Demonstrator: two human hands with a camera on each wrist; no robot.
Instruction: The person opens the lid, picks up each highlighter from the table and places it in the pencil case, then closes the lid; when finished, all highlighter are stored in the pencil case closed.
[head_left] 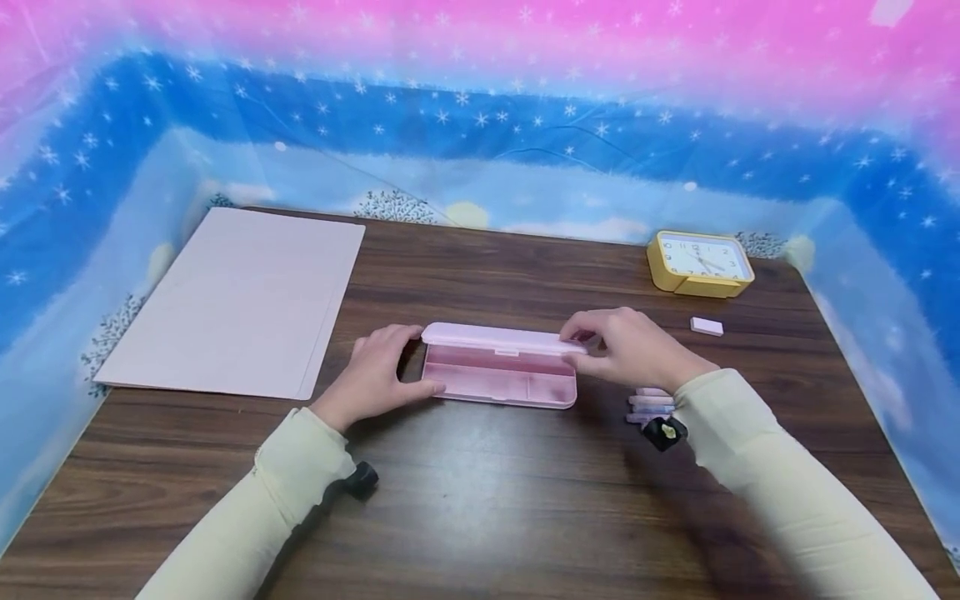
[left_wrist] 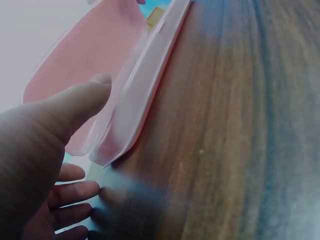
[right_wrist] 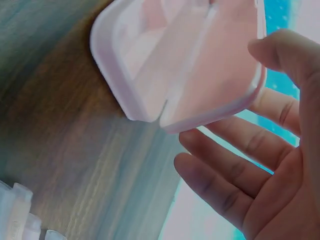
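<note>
1. Case [head_left: 480,386] on surface [head_left: 465,500], between left hand [head_left: 378,371] and right hand [head_left: 626,346]; lid [head_left: 491,336] part raised.
2. Left: spread wide at case's left end. Right: pinching lid near its right corner.
3. Suggest: steady case with left, swing lid evenly about its rear hinge, no twisting.
4. Open room: bodyward, between the wrists. Pens [head_left: 651,402] near right wrist, clock [head_left: 701,265] and eraser [head_left: 707,326] beyond right hand. Surface edges well apart from both.

Dark wooden table [head_left: 450,267] under the fingers [head_left: 588,321], catching pale glare [head_left: 476,479]; beyond them, snowflake cloth [head_left: 480,104] hangs pink and blue!
</note>
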